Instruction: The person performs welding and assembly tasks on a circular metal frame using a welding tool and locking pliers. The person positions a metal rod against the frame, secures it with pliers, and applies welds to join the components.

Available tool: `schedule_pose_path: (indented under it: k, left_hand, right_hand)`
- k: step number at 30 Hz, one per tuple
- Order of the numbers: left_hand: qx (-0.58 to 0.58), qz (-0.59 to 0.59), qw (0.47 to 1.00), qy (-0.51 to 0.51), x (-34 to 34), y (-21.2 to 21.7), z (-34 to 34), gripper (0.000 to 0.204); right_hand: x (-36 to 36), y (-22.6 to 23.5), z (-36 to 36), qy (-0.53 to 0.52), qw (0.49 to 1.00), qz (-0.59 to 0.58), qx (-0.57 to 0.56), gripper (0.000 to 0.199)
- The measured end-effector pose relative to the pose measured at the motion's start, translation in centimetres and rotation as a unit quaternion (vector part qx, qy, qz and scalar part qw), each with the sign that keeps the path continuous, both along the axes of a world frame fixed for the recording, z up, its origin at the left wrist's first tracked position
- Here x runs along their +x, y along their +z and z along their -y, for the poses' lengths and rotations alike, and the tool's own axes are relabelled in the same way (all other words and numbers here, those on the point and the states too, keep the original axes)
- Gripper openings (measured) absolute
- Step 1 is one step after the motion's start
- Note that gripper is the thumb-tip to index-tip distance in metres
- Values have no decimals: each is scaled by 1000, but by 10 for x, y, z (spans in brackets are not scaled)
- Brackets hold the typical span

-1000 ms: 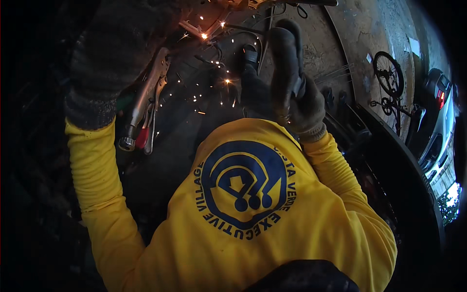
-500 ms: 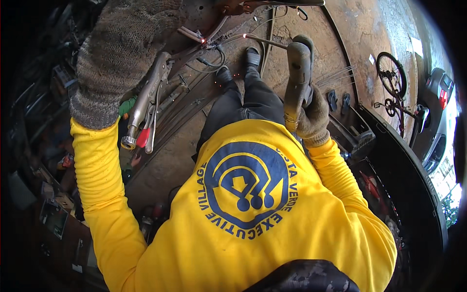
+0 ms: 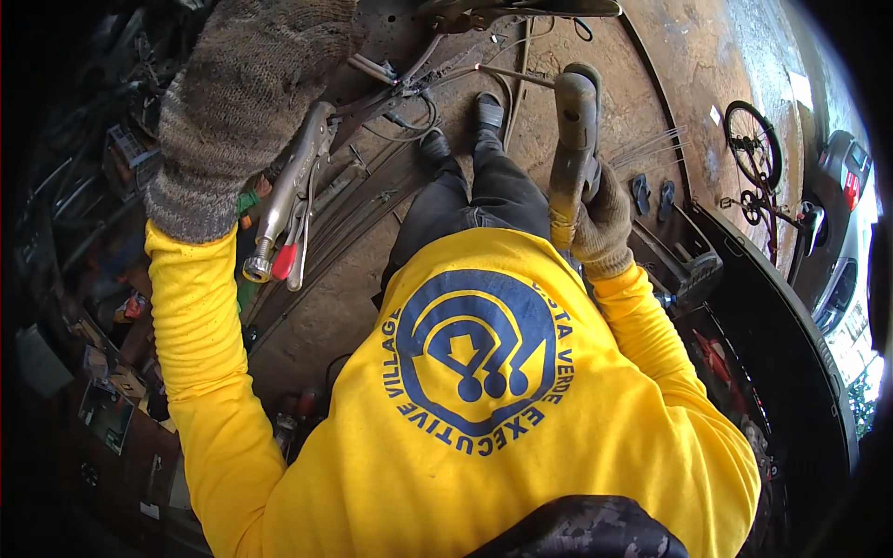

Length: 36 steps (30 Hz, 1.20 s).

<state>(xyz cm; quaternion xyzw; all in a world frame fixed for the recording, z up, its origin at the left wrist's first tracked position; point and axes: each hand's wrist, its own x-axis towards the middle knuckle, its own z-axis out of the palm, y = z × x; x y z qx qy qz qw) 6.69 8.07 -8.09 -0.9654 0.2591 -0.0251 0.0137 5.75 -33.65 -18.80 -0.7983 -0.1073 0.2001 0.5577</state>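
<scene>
My right hand (image 3: pixel 603 223), in a grey knit work glove, is closed around a welding electrode holder (image 3: pixel 577 130). A thin welding rod (image 3: pixel 516 75) sticks out of its jaws to the left, with a faint reddish glow at the tip. My left hand (image 3: pixel 256 102), in a matching dirty glove, reaches to the top edge over dark metal, its fingers hidden. Right beside it, locking pliers (image 3: pixel 296 191) with a red release lever are clamped at the metal workpiece (image 3: pixel 372 70). A small glowing spot shows on that workpiece, apart from the rod tip.
Cables (image 3: pixel 433 116) loop over the brown floor near my feet. Long metal bars (image 3: pixel 344 209) lie left of my legs. Slippers (image 3: pixel 641 193), a bicycle (image 3: pixel 753 158) and a grey car (image 3: pixel 842 214) are to the right, beyond a black metal panel (image 3: pixel 791 307).
The glow on the workpiece has dimmed, and the small sparks near my feet are gone. The whole view has shifted slightly; both hands keep nearly the same pose.
</scene>
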Motion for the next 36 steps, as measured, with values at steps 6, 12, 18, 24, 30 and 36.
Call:
schedule_pose_path:
  k: [6, 12, 18, 24, 30, 36]
  left_hand:
    - [-8, 15, 1000, -4, 4, -3, 1, 41]
    - [-124, 124, 984, -35, 13, 11, 28, 12]
    - [-115, 83, 989, -27, 15, 17, 32, 15]
    - [-96, 82, 992, -5, 9, 26, 33, 16]
    - [-80, 98, 992, -19, 10, 14, 25, 19]
    - [-144, 149, 978, -23, 9, 1, 23, 16]
  right_hand:
    - [-6, -7, 5, -1, 1000, -14, 14, 48]
    - [-16, -25, 19, -22, 1000, -16, 13, 37]
    - [-26, -28, 22, -55, 997, -35, 31, 31]
    - [-33, -29, 18, -61, 996, -47, 38, 34]
    - [-40, -30, 14, -73, 995, -48, 55, 41]
    - [-38, -23, 1, -65, 994, -71, 45, 47]
